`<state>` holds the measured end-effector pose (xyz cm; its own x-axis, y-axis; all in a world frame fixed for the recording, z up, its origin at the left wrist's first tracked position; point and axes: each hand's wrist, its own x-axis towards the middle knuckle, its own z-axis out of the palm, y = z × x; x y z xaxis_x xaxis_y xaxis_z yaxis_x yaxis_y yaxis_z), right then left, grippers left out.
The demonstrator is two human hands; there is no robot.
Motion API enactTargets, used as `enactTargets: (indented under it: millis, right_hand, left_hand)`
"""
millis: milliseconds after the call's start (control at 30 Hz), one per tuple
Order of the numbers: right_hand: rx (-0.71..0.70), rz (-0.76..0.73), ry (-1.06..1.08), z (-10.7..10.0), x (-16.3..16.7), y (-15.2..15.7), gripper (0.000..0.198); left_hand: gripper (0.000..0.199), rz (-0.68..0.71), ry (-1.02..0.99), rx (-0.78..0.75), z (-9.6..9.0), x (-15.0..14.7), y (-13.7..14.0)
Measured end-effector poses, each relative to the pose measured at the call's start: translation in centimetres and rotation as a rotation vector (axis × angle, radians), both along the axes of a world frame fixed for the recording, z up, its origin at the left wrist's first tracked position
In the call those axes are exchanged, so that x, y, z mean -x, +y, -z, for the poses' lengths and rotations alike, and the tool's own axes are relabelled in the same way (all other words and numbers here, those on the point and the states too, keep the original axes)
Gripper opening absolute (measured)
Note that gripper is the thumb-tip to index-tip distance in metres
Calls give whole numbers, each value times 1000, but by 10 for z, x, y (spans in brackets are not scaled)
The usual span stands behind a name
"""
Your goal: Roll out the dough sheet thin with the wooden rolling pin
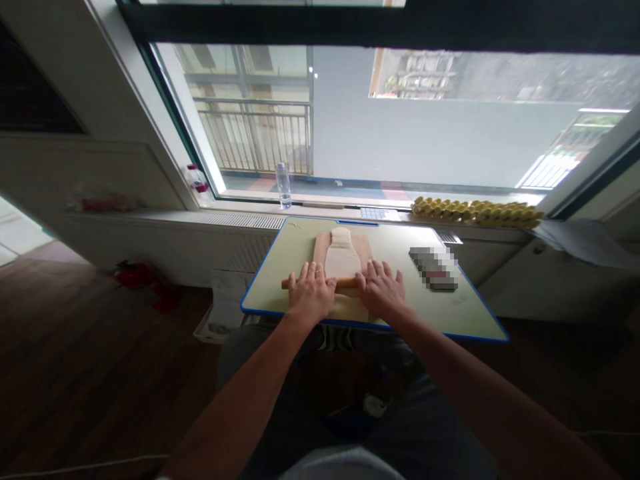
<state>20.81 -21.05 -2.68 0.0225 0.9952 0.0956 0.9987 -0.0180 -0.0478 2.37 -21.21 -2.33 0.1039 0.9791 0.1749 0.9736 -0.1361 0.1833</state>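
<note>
A wooden rolling pin (347, 283) lies crosswise on the near part of a flattened, pale slab (341, 256); whether it is clay or dough I cannot tell. My left hand (311, 291) holds the pin near its left end, fingers draped over it and thumb pointing inward. On the right part of the pin is my right hand (383, 288), its fingers over the wood and its palm hiding that end. The slab narrows towards its far end and rests on a thin tan board (321, 248) on the small table (273, 273).
A blurred-out flat object (434, 268) lies on the table's right side. Along the window sill stand a water bottle (283, 186) and a yellow bumpy strip (475, 212), with papers (590, 243) farther right. A red fire extinguisher (147, 283) is on the floor at left.
</note>
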Motion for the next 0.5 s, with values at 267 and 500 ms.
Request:
enactTargets:
  millis: [267, 500]
  right_hand:
    - [-32, 17, 61, -3, 5, 26, 68]
    - [-9, -8, 106, -9, 4, 75, 61]
  left_hand:
    - [69, -28, -4, -1, 1, -1, 24]
    - [65, -83, -23, 41, -1, -4, 76]
